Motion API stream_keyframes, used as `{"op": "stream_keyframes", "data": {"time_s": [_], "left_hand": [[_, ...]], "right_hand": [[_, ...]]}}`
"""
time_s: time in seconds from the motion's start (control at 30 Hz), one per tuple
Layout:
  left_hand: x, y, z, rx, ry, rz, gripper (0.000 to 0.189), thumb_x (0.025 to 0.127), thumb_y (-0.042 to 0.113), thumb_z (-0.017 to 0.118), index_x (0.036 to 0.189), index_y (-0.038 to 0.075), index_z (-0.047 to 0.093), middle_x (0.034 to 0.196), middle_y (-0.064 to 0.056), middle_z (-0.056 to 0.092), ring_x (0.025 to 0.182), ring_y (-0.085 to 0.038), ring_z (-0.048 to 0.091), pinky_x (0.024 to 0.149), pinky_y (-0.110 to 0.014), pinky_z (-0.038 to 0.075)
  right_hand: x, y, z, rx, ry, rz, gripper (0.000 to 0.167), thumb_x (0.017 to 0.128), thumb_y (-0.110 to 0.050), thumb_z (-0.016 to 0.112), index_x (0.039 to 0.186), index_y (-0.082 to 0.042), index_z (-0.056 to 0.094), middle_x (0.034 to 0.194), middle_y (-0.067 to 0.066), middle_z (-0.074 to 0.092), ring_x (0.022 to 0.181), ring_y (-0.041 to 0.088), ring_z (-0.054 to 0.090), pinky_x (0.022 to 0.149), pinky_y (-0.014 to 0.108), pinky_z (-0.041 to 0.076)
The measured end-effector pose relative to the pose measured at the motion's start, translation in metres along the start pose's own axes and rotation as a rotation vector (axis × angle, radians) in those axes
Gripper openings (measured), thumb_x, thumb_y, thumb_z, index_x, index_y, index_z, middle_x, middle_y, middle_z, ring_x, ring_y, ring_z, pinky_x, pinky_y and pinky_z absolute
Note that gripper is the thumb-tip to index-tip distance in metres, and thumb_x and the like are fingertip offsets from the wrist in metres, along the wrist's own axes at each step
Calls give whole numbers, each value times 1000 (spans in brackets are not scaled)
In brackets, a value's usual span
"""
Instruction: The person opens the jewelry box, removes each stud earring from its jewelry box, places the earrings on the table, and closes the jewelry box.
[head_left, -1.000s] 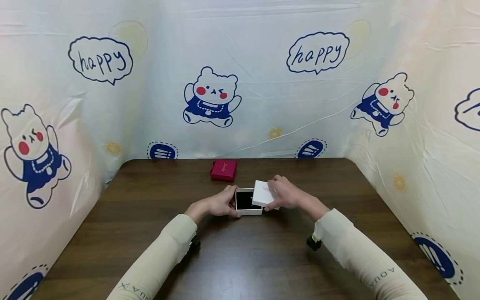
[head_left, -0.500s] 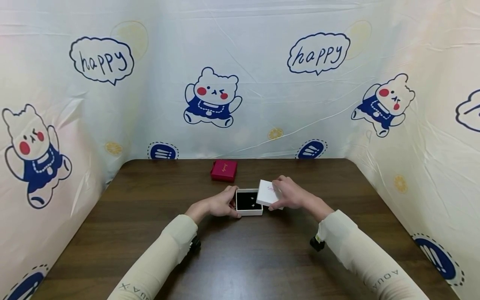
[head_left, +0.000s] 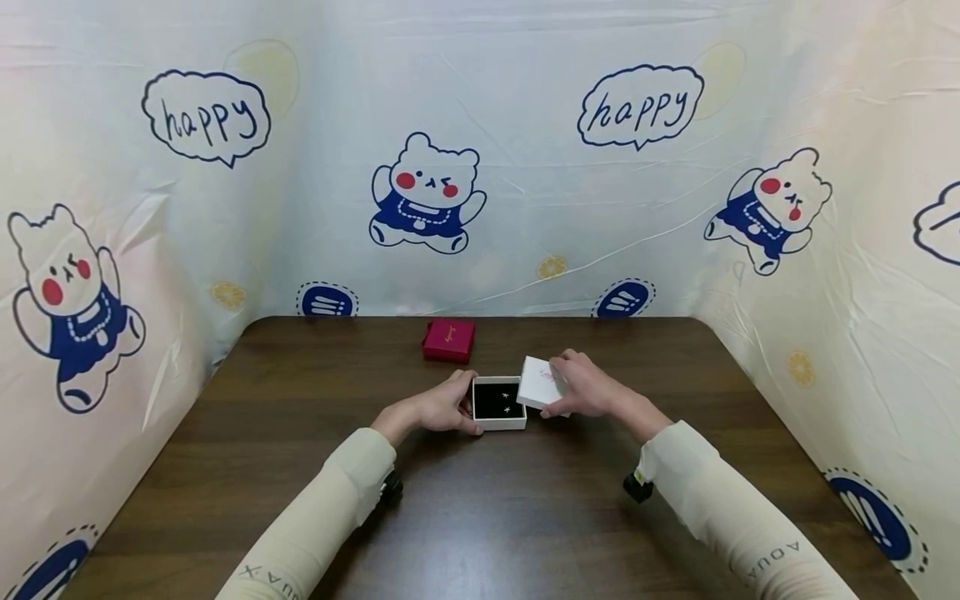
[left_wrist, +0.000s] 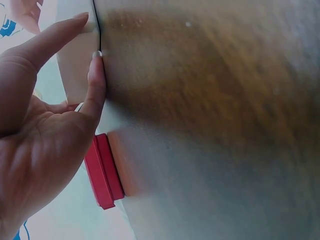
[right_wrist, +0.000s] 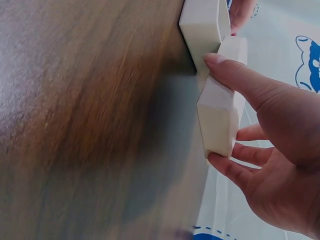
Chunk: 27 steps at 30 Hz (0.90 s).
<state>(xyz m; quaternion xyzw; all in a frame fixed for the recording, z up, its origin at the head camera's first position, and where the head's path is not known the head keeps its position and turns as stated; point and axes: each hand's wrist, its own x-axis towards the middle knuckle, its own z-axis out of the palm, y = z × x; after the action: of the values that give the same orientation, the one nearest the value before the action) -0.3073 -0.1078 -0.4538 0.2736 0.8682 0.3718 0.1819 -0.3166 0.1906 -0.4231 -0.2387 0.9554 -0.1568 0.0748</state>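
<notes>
A small white jewelry box point(head_left: 501, 424) stands uncovered on the table, its inside black, with two tiny shiny star-like pieces point(head_left: 506, 402) that look like earrings. My left hand point(head_left: 441, 405) grips the box by its left side, thumb at the near edge and fingers at the far edge; the left wrist view shows this grip from low down. In my right hand point(head_left: 588, 387) is the white lid point(head_left: 538, 385), pinched between thumb and fingers. The lid is tilted and raised off the table, just right of the box, its left edge close to the box's right rim.
A dark red box point(head_left: 448, 341) with gold lettering sits at the table's far edge, behind and left of the white box. The brown wooden table point(head_left: 480, 517) is bounded by a printed curtain point(head_left: 525, 208) at the back and sides.
My right hand has drawn the lid to the right, uncovering more of the black inside and the two shiny pieces. My left hand stays on the box.
</notes>
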Motion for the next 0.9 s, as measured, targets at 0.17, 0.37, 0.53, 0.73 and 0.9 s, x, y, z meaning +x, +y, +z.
{"op": "stream_keyframes", "data": {"time_s": [0.17,0.37,0.53,0.73,0.9], "left_hand": [[0,2,-1,0,11,-2,87,80,13,88,144,-8,34,121,-17,44,97,-19,57,88,-32,50],[0,5,0,30,38,0,106,76,20,92,153,-10,26,128,-20,44,96,-17,58,86,-29,50],[1,6,0,55,45,-8,108,75,25,93,155,-7,26,131,-20,44,96,-16,58,86,-29,50],[3,2,2,81,46,2,107,75,27,93,154,-6,29,130,-19,46,92,-13,60,84,-28,51],[3,3,1,81,44,4,106,75,27,93,154,-6,30,131,-19,46,93,-14,61,84,-29,52]], "right_hand": [[-1,4,-2,25,-2,36,89,76,-45,90,141,4,51,129,20,52,112,32,49,93,46,47],[-3,9,-5,3,26,57,90,76,-45,89,140,6,51,131,23,51,113,34,50,94,48,47],[-4,14,-6,-19,43,81,91,76,-45,90,140,6,51,133,24,50,115,36,49,96,50,47],[-11,25,-6,-29,46,105,89,76,-46,89,138,7,53,132,26,50,115,37,49,97,51,46],[-14,35,-5,-34,43,116,87,76,-46,88,135,7,54,129,26,51,112,38,50,95,51,47]]}}
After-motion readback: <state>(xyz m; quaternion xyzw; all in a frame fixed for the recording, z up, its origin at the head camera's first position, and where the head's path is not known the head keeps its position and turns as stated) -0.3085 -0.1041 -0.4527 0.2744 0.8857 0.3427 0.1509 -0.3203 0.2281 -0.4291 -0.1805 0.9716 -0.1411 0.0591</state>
